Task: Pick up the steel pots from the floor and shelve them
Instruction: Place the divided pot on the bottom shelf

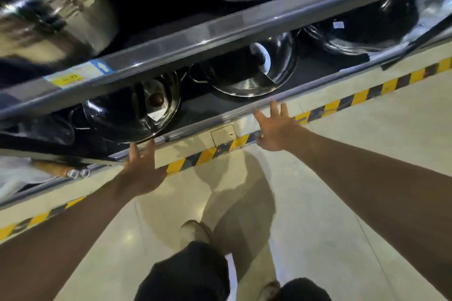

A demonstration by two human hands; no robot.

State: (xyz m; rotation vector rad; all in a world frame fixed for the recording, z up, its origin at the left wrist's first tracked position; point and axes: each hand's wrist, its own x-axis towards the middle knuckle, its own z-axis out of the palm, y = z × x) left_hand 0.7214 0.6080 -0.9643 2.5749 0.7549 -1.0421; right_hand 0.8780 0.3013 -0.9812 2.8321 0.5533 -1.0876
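Several shiny steel pots stand on the low shelf [220,117]: one with a lid and dark knob [137,110] at the left, another lidded pot [254,73] in the middle, a third [362,29] at the right. My left hand [143,168] reaches toward the shelf's front edge just below the left pot, fingers spread, holding nothing. My right hand [276,127] is stretched out at the shelf edge below the middle pot, fingers apart and empty. Larger steel pots [56,7] stand on the shelf above.
A grey shelf rail [220,29] with a yellow price label [71,78] crosses above. Yellow-black hazard tape [342,102] runs along the floor under the shelf. My legs and shoes [195,232] are on the pale tiled floor [318,203].
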